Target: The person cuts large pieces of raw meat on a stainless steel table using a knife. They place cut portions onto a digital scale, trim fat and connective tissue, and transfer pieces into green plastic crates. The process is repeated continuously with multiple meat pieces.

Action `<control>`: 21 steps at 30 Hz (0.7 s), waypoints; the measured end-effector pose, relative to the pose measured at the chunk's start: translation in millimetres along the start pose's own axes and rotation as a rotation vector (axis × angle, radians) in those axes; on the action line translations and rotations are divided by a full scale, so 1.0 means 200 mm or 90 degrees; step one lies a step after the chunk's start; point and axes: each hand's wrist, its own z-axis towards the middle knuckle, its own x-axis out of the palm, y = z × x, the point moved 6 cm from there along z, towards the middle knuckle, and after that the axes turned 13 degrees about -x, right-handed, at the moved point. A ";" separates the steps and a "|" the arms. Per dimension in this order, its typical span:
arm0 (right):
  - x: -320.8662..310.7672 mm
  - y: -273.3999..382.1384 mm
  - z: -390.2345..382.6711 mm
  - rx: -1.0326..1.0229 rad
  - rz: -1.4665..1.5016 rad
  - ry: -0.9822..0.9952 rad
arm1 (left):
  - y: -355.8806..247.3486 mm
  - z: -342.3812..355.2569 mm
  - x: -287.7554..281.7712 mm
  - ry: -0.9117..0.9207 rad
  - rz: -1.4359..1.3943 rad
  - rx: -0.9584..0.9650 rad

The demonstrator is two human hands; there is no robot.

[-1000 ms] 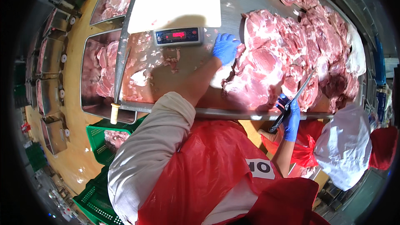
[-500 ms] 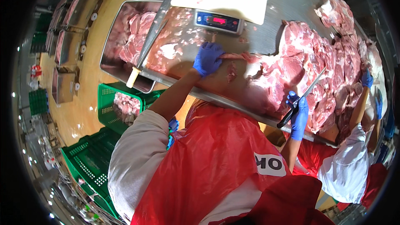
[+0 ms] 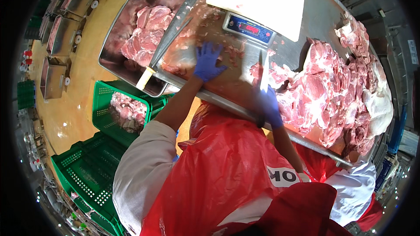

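Blue gloves cover both of my hands. My left hand (image 3: 209,62) is over the left part of the metal table (image 3: 227,76), fingers spread and holding nothing; small meat scraps lie near it. My right hand (image 3: 272,107), smeared by motion, is closed on a knife (image 3: 265,73) at the near edge of the table. Its blade points away from me, toward the scale. Beside the blade lie meat trimmings (image 3: 280,75). Just right of my right hand spreads a large heap of raw meat cuts (image 3: 313,89).
A digital scale (image 3: 249,27) stands before a white board (image 3: 258,0). A thin tool with a cream handle (image 3: 145,78) rests on the table's left edge. Left of it are a metal bin of meat (image 3: 107,48) and green crates (image 3: 83,161). A co-worker's white sleeve (image 3: 352,188) is at right.
My left hand has let go of a meat strip, spread its fingers and shifted slightly left. My right hand has swung left with the knife. The co-worker's hands have left the view.
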 end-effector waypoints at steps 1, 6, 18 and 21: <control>0.09 0.05 0.09 -0.017 -0.093 -0.003 | -0.02 0.03 0.00 0.009 0.014 -0.001; 0.46 0.25 0.41 0.127 0.215 -0.024 | -0.11 0.12 -0.05 0.007 0.072 0.055; -0.11 0.44 0.06 0.147 0.129 -0.267 | -0.15 0.23 0.06 -0.054 0.140 0.148; -0.24 0.43 -0.06 0.081 0.089 -0.345 | 0.12 0.28 0.01 -0.067 0.069 0.126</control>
